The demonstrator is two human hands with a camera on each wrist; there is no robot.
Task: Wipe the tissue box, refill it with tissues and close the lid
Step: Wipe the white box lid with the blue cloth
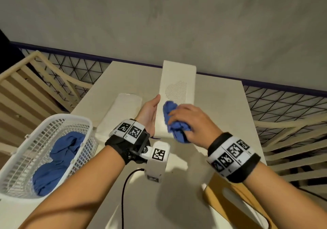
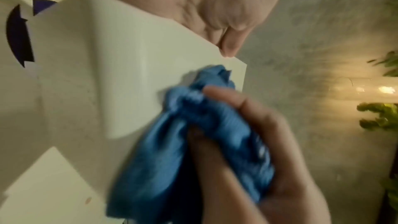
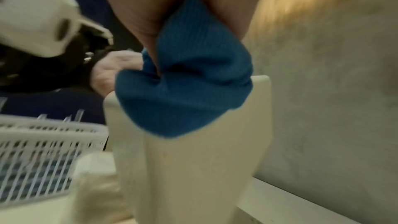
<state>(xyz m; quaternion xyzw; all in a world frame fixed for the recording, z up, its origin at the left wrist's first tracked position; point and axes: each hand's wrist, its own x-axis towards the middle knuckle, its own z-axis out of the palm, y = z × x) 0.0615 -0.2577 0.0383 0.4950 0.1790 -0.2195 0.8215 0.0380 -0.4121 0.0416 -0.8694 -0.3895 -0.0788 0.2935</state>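
A tall white tissue box (image 1: 178, 80) stands on end on the white table (image 1: 221, 105), its dotted face toward me. My left hand (image 1: 149, 113) grips its left edge, with fingers curled over the edge in the left wrist view (image 2: 204, 6). My right hand (image 1: 191, 120) clutches a bunched blue cloth (image 1: 174, 120) and presses it against the lower part of the box face. The cloth (image 3: 187, 91) hangs from the right palm over the box (image 3: 193, 168). A wrapped pack of white tissues (image 1: 123, 108) lies left of the box. A wooden lid (image 1: 230, 198) with a slot lies at the near right.
A white mesh basket (image 1: 70, 117) holding more blue cloths sits at the near left. Slatted cream chairs (image 1: 26, 80) flank the table on both sides. A grey wall rises close behind the table's far edge. A black cable (image 1: 123, 193) runs from my left wrist.
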